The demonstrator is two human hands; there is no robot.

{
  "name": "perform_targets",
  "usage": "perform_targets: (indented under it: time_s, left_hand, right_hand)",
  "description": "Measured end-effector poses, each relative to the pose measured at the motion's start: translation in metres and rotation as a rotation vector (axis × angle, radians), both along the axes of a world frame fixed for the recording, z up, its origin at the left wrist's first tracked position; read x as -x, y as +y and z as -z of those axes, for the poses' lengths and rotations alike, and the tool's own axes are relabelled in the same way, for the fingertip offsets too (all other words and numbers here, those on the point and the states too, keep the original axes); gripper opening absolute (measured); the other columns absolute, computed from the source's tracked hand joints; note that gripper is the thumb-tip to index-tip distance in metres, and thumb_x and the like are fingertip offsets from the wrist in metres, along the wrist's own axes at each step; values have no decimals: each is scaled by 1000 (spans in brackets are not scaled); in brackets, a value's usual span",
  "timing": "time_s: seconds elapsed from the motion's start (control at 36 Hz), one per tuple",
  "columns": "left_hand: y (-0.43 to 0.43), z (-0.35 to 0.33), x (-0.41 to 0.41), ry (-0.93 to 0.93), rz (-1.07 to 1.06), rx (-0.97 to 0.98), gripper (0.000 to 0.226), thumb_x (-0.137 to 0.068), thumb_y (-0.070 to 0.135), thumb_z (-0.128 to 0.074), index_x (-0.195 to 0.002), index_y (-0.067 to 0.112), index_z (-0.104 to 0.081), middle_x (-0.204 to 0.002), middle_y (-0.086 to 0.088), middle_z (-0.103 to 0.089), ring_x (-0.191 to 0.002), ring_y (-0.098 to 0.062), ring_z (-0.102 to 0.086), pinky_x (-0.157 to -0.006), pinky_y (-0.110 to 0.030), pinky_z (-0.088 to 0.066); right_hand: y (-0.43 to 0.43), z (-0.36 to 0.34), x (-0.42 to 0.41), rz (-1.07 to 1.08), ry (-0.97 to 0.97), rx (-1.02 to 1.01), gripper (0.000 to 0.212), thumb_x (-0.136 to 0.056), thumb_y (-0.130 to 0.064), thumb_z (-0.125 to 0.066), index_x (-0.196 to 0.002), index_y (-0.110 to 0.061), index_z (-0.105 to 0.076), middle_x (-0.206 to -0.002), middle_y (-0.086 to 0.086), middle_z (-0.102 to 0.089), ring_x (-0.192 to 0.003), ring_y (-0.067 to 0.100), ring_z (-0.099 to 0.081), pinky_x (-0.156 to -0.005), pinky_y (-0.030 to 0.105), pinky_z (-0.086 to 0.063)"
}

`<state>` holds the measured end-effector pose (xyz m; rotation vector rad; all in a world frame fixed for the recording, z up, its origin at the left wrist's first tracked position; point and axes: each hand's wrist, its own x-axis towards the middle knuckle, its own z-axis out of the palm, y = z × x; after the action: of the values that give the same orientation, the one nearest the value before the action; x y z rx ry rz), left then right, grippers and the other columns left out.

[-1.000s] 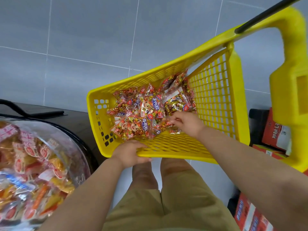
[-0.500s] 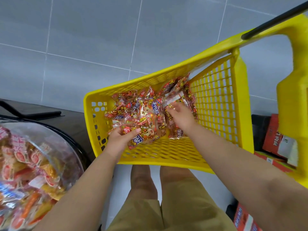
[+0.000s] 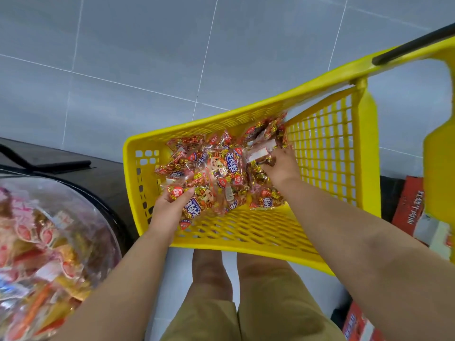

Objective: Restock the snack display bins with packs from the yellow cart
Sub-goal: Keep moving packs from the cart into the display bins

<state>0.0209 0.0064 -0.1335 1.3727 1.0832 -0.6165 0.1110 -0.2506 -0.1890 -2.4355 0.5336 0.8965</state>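
Yellow cart (image 3: 320,148): mesh basket holding one heap of snack packs (image 3: 221,173), red/gold/clear wrappers with blue labels. The heap sits at the basket end away from the black handle bar (image 3: 413,45); the mesh floor on the near side is bare. The basket's long axis runs lower left to upper right in view, with the handle end at upper right. The packs lie flat and jumbled, pointing every way. One clear pack with a white-red strip (image 3: 261,152) has its long axis lower left to upper right.

Display bin (image 3: 73,207) at lower left: clear curved wall, black rim, full of mixed packs in pink, orange and yellow, too blurred to read. It is beside the cart, not touching as far as I can see.

Left grip (image 3: 170,207) is inside the basket at the near-left edge of the heap, thumb on top of a blue-label pack and fingers under it, pinching the pack. Right grip (image 3: 280,166) is at the far-right side of the heap, fingers curled down into the packs and closed on them; the thumb is hidden.

Red cardboard boxes (image 3: 406,205) stand on the floor to the right of the cart. Grey tiled floor (image 3: 147,57). Khaki shorts (image 3: 246,316) at the bottom.

Versus 1.0 s ago: the left grip was on the basket's near rim outside the heap and is now in the packs. The right grip has moved from the near edge of the heap up to its far-right side. Versus 0.5 s ago: almost the same pose for both.
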Motion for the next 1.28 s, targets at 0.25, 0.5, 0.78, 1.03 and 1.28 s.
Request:
perform_targets:
  time_s: [0.25, 0.5, 0.78, 1.03, 1.28]
  left_hand:
    - [-1, -16, -12, 29, 41, -52, 69, -77, 48, -74, -136, 23, -50, -129, -4, -61, -120, -27, -57, -103, -52, -44]
    - [7, -42, -16, -10, -55, 327, 73, -60, 46, -78, -125, 19, -57, -110, -6, -71, -99, -25, -68, -79, -44, -56]
    - [37, -28, 4, 30, -140, 155, 37, -73, 25, -77, -108, 27, -66, -102, -1, -74, -92, -19, -71, -56, -29, -56]
    - [49, -13, 8, 91, -206, 139, 56, -62, 34, -80, -116, 29, -64, -110, -4, -72, -98, -27, -69, -76, -51, -58]
    - [47, -16, 4, 98, -192, 134, 33, -77, 26, -77, -107, 31, -64, -109, -1, -71, -99, -25, -68, -69, -45, -59]
  right_hand:
    - [0, -75, 11, 396, -155, -432, 18, -86, -22, -67, -89, -25, -50, -99, -6, -60, -85, -2, -57, -61, 8, -41]
    - [83, -92, 31, 292, 247, -799, 26, -82, -25, -72, -105, -18, -61, -108, 0, -63, -101, 16, -59, -90, 33, -45]
    - [101, -28, 15, 388, 100, -423, 44, -89, -34, -62, -129, -17, -52, -133, 3, -53, -105, 14, -53, -91, 29, -44]
    - [81, 27, 2, 408, 296, -222, 89, -80, -39, -72, -149, -16, -20, -151, 8, -33, -135, 29, -36, -109, 38, -34]
    - [83, 16, 7, 513, 306, -276, 103, -71, -42, -79, -149, -12, -19, -151, 9, -32, -136, 31, -35, -105, 42, -35]
